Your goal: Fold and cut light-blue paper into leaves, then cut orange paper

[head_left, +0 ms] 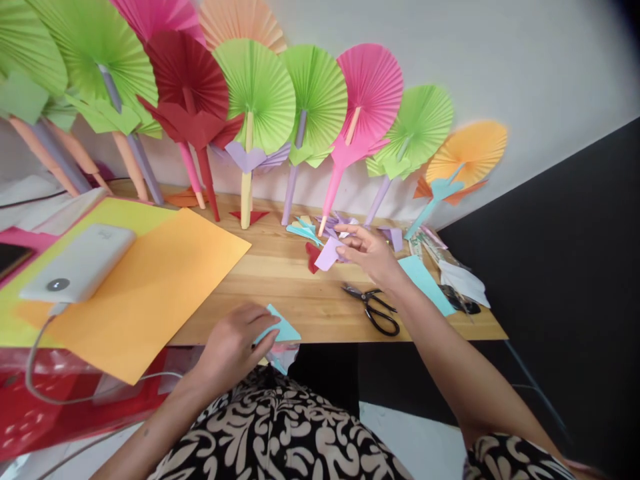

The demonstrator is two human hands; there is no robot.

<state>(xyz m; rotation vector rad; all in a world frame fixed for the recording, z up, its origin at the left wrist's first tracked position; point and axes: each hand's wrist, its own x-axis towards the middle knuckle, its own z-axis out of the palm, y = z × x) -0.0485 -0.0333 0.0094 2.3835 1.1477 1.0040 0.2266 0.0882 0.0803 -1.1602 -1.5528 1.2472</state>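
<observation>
My left hand (239, 341) is closed on a folded light-blue paper piece (285, 327) at the front edge of the table. Farther back, my right hand (367, 250) pinches a small lilac paper piece (329, 255) between thumb and fingers. Beside it lie a dark red paper scrap (313, 257) and a heap of lilac and blue paper scraps (305, 228). Black-handled scissors (373, 307) rest on the wood below my right hand, their blades slightly apart. To the right of my forearm is a light-blue paper strip (427, 285).
Pleated paper fans on rolled sticks, such as a pink fan (373, 87) and an orange fan (467, 157), lean along the wall. Orange paper sheets (175, 267) lie at left under a white power bank (83, 260) with a cable. White scraps (463, 280) sit at right.
</observation>
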